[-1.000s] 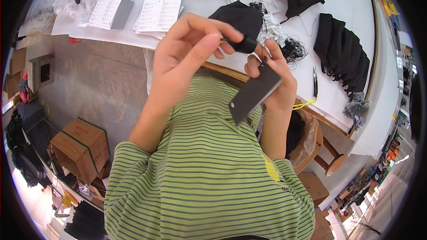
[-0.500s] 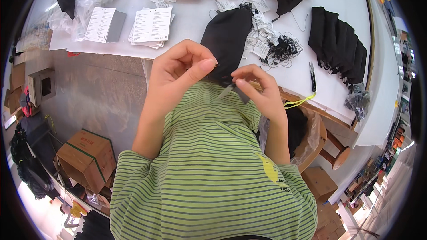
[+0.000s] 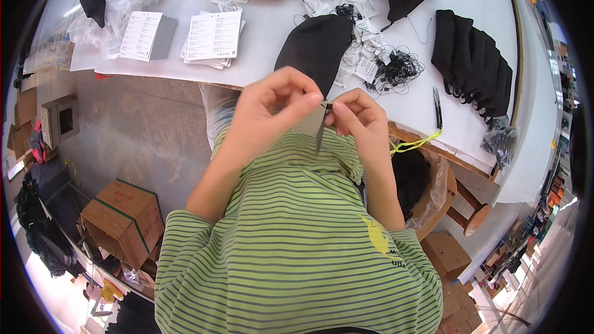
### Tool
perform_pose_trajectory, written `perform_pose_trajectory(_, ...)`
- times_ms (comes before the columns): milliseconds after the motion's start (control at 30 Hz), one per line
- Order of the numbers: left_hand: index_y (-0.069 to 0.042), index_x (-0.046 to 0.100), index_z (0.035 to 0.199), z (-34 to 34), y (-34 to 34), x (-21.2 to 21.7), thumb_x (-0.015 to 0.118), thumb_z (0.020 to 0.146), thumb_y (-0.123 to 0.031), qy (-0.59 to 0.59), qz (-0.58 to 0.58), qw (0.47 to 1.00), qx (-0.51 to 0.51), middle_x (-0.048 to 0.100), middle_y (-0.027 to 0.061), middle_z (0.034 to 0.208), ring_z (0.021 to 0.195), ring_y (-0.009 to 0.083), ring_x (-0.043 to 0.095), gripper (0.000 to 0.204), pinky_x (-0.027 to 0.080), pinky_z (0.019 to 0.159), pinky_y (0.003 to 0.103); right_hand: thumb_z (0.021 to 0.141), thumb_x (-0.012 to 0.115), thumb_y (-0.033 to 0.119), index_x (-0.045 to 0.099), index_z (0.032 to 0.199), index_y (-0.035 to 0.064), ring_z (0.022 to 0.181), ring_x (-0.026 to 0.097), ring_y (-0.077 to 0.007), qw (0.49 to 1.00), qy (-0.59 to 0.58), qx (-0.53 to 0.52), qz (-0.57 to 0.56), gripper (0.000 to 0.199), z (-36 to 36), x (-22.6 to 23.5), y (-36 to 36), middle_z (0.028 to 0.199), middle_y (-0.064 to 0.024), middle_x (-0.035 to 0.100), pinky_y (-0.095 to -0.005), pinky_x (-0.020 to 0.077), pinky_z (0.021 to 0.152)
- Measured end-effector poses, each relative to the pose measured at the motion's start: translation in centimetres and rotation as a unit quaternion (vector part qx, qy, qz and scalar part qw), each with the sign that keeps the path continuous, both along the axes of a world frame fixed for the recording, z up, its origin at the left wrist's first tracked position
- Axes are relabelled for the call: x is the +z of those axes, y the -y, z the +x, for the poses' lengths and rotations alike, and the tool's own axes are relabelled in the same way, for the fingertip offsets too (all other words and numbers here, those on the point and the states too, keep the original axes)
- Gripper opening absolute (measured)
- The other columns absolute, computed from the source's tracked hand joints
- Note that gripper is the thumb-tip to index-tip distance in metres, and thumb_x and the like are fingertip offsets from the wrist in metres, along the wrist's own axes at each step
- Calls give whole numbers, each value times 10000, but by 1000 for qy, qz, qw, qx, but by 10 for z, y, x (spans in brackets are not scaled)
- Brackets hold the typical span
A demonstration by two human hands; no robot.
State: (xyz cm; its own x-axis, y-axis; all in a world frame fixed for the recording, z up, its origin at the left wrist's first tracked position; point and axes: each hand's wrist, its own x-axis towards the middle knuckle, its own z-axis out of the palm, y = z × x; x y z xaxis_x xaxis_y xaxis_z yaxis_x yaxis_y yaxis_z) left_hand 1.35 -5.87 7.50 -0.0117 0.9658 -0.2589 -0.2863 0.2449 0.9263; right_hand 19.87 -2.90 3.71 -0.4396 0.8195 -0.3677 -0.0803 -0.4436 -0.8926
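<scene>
My left hand (image 3: 275, 100) and my right hand (image 3: 357, 117) meet in front of my chest, just below the edge of the white table (image 3: 272, 37). Between their fingertips hangs a dark grey card tag (image 3: 320, 133), seen edge-on and pointing down; both hands pinch its top end. A black fabric pouch (image 3: 314, 46) lies flat on the table right beyond my hands. A pile of small white tags and black strings (image 3: 377, 55) lies to its right.
Stacks of printed white cards (image 3: 213, 36) lie at the left of the table, black folded pouches (image 3: 473, 65) at the right, a black pen (image 3: 437, 108) near the edge. A wooden stool with a bagged bin (image 3: 433, 188) stands at my right. Cardboard boxes (image 3: 120, 219) sit on the floor at left.
My hands have dropped lower and closer to my chest. The grey tag, earlier held broadside in my right hand, now hangs edge-on, pinched by both hands.
</scene>
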Motion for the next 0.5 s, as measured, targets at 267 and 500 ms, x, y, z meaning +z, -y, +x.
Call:
perform_pose_trajectory(267,-16,588,914,15,-2,-13,634,888,-100,-84,25,996,-16,552,-60,706,618,-10,408,99,323,565,163,903,624,151,604,909,23,550,486,-47,994,-54,-90,-16,129,-10,9,-2,793,-79,677,-176,358,502)
perform_pose_trajectory(500,-31,584,915,15,-5,-16,631,886,-102,-84,37,996,8,587,-52,703,598,-8,393,90,312,545,171,902,626,151,609,909,26,557,480,-40,994,-68,-85,-10,126,-10,12,-4,781,-79,676,-173,358,510)
